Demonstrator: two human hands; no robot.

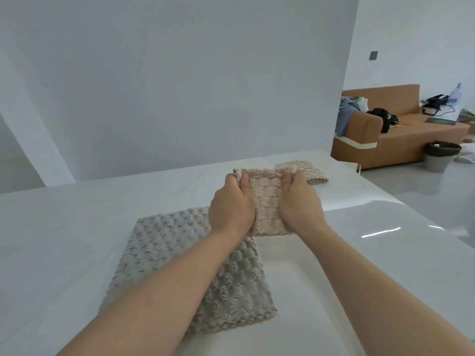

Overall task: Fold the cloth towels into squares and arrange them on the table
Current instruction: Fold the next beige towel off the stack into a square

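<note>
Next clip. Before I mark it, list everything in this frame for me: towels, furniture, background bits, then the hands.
held towel: one, beige, gripped between both hands above the table
folded towel: one, beige, on the table just beyond the right hand
grey towel: one, grey, bubbly, spread flat on the near table, under the left forearm
table: one, white, fills the foreground
sofa: one, brown, far right of the room
black bag: one, black, on the sofa
bin: one, grey, on the floor before the sofa
wall switch: one, dark grey, on the wall's end
left hand: grips the held towel's left edge
right hand: grips its right edge
</note>
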